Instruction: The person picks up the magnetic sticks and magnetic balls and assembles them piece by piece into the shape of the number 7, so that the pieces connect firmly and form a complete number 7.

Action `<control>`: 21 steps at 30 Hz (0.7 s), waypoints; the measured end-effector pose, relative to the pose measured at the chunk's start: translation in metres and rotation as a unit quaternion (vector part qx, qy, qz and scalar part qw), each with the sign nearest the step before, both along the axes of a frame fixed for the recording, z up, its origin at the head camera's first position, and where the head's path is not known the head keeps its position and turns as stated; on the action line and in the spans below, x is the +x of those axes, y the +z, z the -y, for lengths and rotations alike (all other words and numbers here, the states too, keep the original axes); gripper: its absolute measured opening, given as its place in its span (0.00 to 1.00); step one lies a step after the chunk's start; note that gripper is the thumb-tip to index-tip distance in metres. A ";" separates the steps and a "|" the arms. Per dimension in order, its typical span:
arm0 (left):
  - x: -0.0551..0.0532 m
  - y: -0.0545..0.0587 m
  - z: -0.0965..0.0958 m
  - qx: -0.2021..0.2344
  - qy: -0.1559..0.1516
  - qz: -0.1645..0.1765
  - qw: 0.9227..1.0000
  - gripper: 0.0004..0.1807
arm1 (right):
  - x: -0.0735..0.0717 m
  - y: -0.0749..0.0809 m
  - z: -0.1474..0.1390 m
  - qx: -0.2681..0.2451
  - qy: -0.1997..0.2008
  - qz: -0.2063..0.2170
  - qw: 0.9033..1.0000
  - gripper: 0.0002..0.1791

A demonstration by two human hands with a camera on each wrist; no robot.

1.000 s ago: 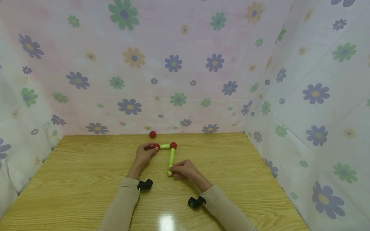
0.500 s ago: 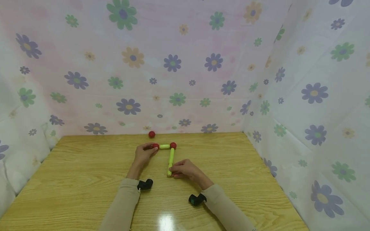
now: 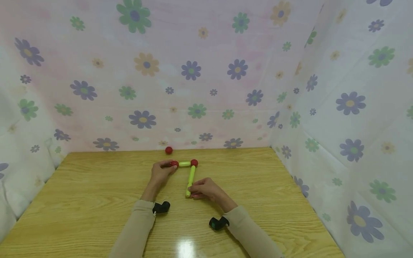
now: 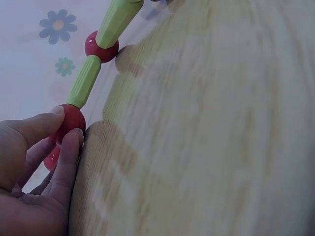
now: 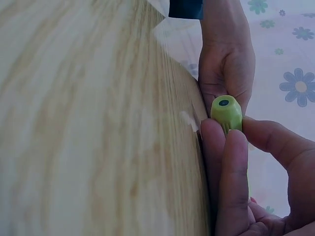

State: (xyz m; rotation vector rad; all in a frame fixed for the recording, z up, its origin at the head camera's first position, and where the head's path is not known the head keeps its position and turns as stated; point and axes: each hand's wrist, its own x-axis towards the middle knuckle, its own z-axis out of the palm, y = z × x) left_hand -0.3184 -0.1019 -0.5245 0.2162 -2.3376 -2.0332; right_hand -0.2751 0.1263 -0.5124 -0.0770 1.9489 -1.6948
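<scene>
In the head view my left hand [image 3: 161, 172] pinches a red ball [image 3: 175, 164] between thumb and fingers, low at the table. A short yellow-green rod [image 3: 185, 164] joins it to a second red ball [image 3: 194, 163]. From that ball a longer yellow-green rod [image 3: 191, 175] runs toward me. Its near end is pinched by my right hand [image 3: 206, 190]. The right wrist view shows a dark round spot on this rod end [image 5: 226, 110]. In the left wrist view the held ball [image 4: 73, 120] touches the short rod [image 4: 84, 82].
A loose red ball [image 3: 169, 150] lies at the back edge of the wooden table [image 3: 251, 179]. Flowered cloth [image 3: 209, 71] hangs behind the table and at both sides. Dark wrist cameras [image 3: 161, 207] stick out from the sleeves.
Both hands keep their holds. The near end of the longer rod has swung very slightly left. The head view has shifted a little.
</scene>
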 end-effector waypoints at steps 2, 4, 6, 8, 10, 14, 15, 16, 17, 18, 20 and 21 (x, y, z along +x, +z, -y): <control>0.000 0.000 0.000 -0.006 -0.001 0.000 1.000 0.22 | 0.000 0.000 0.000 0.000 0.001 -0.001 1.000 0.13; 0.000 0.001 0.000 -0.008 0.000 0.002 1.000 0.22 | 0.000 0.001 0.000 -0.002 0.002 -0.002 1.000 0.13; 0.001 0.002 0.000 -0.008 -0.003 0.003 1.000 0.22 | 0.000 0.001 0.001 -0.002 0.004 -0.003 1.000 0.13; 0.001 0.002 0.001 -0.007 -0.007 0.003 1.000 0.22 | -0.001 0.002 0.000 0.000 0.004 -0.004 1.000 0.12; 0.000 0.003 0.001 -0.002 -0.008 0.004 1.000 0.22 | -0.002 0.003 0.000 0.000 0.003 -0.004 1.000 0.12; -0.001 0.004 0.002 0.033 -0.011 0.005 0.999 0.22 | -0.006 0.003 -0.002 0.002 0.005 -0.017 1.000 0.13; -0.002 0.004 0.002 0.044 -0.010 0.005 0.999 0.22 | -0.007 0.003 -0.002 0.003 0.005 -0.021 1.000 0.13; -0.002 0.004 0.002 0.052 -0.010 0.005 0.999 0.22 | -0.008 0.003 -0.002 0.004 0.005 -0.025 1.000 0.14; -0.003 0.005 0.002 0.063 -0.010 0.006 0.998 0.22 | -0.009 0.003 -0.003 0.006 0.005 -0.029 1.000 0.14; -0.003 0.005 0.002 0.068 -0.010 0.006 0.998 0.22 | -0.010 0.003 -0.003 0.007 0.004 -0.029 1.000 0.15; -0.005 0.005 0.002 0.070 -0.008 0.005 0.998 0.22 | -0.011 0.003 -0.004 0.011 0.002 -0.031 0.999 0.16; -0.005 0.005 0.002 0.066 -0.007 0.004 0.998 0.21 | -0.012 0.002 -0.004 0.012 0.000 -0.031 0.999 0.16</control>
